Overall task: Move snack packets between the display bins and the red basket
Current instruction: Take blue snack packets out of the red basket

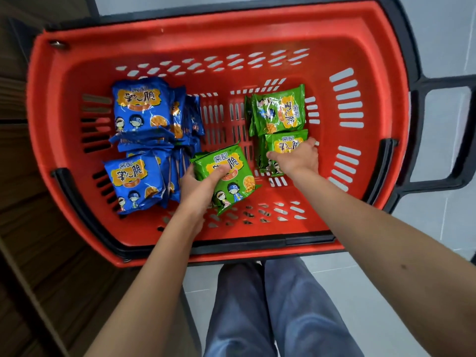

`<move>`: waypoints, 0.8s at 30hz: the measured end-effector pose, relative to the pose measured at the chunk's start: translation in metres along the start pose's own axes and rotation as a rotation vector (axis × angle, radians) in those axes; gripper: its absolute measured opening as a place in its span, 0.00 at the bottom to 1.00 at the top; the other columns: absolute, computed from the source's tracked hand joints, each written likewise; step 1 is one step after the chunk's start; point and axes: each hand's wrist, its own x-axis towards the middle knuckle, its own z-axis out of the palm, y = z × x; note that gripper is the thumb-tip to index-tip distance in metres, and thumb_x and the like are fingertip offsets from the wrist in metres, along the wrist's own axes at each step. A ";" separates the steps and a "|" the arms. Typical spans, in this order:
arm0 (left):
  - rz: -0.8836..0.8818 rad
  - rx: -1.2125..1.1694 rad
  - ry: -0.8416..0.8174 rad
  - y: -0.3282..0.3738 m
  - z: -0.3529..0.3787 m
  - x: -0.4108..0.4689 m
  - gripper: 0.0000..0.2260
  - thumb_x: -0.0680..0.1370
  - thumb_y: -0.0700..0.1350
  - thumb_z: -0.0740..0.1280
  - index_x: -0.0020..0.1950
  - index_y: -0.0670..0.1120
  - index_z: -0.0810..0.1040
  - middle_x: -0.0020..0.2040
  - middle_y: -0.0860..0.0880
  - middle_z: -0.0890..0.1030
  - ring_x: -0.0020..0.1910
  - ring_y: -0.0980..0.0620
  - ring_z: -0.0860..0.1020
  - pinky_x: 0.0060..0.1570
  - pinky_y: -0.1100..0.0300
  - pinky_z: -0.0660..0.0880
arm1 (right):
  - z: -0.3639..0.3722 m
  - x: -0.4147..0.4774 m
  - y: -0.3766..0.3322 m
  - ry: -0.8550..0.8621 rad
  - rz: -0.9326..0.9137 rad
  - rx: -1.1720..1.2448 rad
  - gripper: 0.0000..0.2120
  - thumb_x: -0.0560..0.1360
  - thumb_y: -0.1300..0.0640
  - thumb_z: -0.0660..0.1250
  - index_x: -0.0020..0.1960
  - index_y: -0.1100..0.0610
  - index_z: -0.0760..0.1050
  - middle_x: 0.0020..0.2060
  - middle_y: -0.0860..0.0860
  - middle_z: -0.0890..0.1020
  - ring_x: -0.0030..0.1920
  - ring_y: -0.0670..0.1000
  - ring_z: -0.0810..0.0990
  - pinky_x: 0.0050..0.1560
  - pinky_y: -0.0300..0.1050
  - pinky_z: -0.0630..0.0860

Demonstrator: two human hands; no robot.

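The red basket [334,215] fills the view from above. Several blue snack packets [139,109] lie stacked along its left side. A green packet [279,112] lies at the far right of the floor. My left hand [199,188] grips another green packet [231,181] in the middle, thumb over its face. My right hand [296,158] reaches over a third green packet [286,143] near the right wall and grips it, with fingers wrapped round its far edge. More green packets seem stacked under that one, mostly hidden.
The basket has black handles [386,171] folded down along its sides and sits in a black frame [443,135]. Brown shelving [23,228] stands to the left. Grey floor tiles [443,47] show to the right, and my legs [270,305] are below the near rim.
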 end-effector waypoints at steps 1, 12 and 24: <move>0.000 -0.002 -0.003 -0.004 0.000 0.001 0.25 0.70 0.51 0.74 0.65 0.47 0.73 0.58 0.46 0.81 0.52 0.48 0.82 0.52 0.54 0.78 | 0.003 0.002 -0.001 0.013 0.007 -0.019 0.50 0.63 0.44 0.77 0.72 0.63 0.54 0.67 0.60 0.69 0.67 0.61 0.69 0.63 0.54 0.69; -0.007 -0.021 0.015 -0.012 0.005 -0.007 0.23 0.70 0.50 0.74 0.63 0.48 0.73 0.56 0.47 0.81 0.50 0.49 0.82 0.46 0.57 0.79 | -0.020 -0.035 0.004 0.116 -0.074 0.109 0.40 0.63 0.46 0.77 0.65 0.59 0.59 0.53 0.54 0.76 0.53 0.57 0.76 0.45 0.47 0.70; 0.110 0.052 -0.118 0.017 0.001 -0.031 0.54 0.56 0.73 0.66 0.76 0.51 0.57 0.75 0.48 0.63 0.71 0.48 0.67 0.68 0.54 0.64 | -0.061 -0.101 -0.006 -0.439 -0.209 0.396 0.51 0.63 0.36 0.70 0.76 0.55 0.51 0.75 0.54 0.58 0.73 0.53 0.59 0.64 0.47 0.60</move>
